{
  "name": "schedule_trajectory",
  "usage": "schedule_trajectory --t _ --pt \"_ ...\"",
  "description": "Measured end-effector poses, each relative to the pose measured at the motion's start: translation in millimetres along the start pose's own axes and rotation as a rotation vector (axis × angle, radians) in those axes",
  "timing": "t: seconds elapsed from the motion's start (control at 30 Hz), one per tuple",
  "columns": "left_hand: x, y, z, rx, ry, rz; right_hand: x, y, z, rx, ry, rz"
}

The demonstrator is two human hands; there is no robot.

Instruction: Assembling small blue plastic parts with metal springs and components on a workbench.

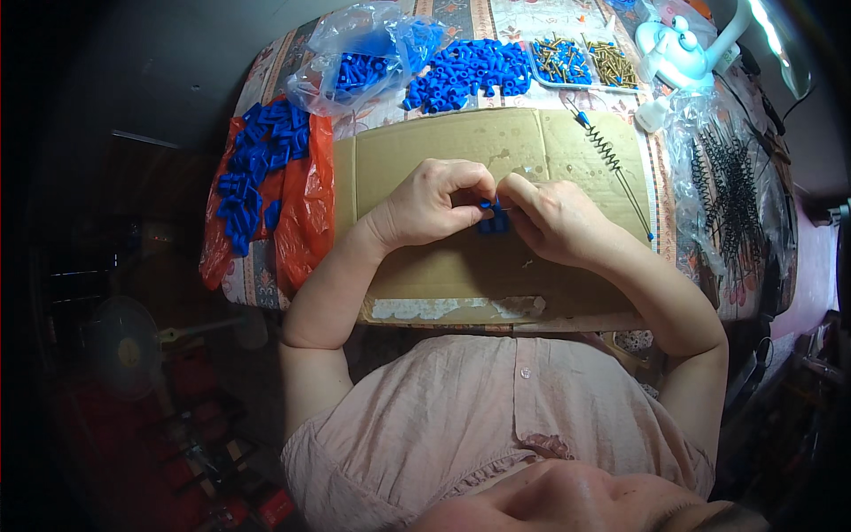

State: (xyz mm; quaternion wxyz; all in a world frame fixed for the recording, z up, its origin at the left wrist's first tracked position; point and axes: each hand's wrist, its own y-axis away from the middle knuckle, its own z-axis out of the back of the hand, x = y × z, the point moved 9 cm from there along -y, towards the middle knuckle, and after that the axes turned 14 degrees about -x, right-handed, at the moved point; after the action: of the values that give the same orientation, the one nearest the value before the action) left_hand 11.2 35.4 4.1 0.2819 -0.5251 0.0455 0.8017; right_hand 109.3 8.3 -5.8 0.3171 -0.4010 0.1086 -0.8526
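- Blue part (493,217): a small plastic piece held between both hands, above the middle of the cardboard sheet (417,151) that covers the near half of the table.
- Left hand (432,202): curled, with thumb and forefinger pinching the blue part from the left.
- Right hand (551,217): also curled, fingertips pressed onto the same part from the right; the two hands nearly touch.
- Whether the part is one piece or two pushed together I cannot tell, since the fingers hide most of it.
- Spring rod (613,167): a thin wire with a coil and a blue tip, lying slantwise on the cardboard just right of the right hand.
- Blue pile (470,73): loose blue caps heaped at the far edge, beyond the cardboard.
- Clear bag (359,58): left of that pile, part-filled with more blue caps.
- Orange bag (306,199): spread at the table's left edge, with blue pieces lying on it.
- Tray (582,62): at the far right, holding brass-coloured screws, some with blue caps.
- Springs bag (731,191): clear plastic on the right, full of dark coiled wires.
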Motion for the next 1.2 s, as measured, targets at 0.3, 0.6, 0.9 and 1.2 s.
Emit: schedule_trajectory --t 0.3,0.6,0.9,1.2 --pt "-20.0 5.7 -1.1 -0.018 -0.214 -0.122 -2.1 0.4 -2.5 0.017 0.058 -0.011" --pt "-16.1 5.2 1.5 -0.047 -0.287 -0.063 -2.9 0.7 -0.6 -0.025 0.09 0.009" --pt "-9.2 4.3 0.7 -0.027 -0.231 -0.004 2.7 2.2 -4.0 -0.026 0.163 0.062" --pt "-13.4 11.9 -3.3 -0.01 -0.539 -0.052 4.9 2.5 -9.9 -0.002 0.233 0.11"
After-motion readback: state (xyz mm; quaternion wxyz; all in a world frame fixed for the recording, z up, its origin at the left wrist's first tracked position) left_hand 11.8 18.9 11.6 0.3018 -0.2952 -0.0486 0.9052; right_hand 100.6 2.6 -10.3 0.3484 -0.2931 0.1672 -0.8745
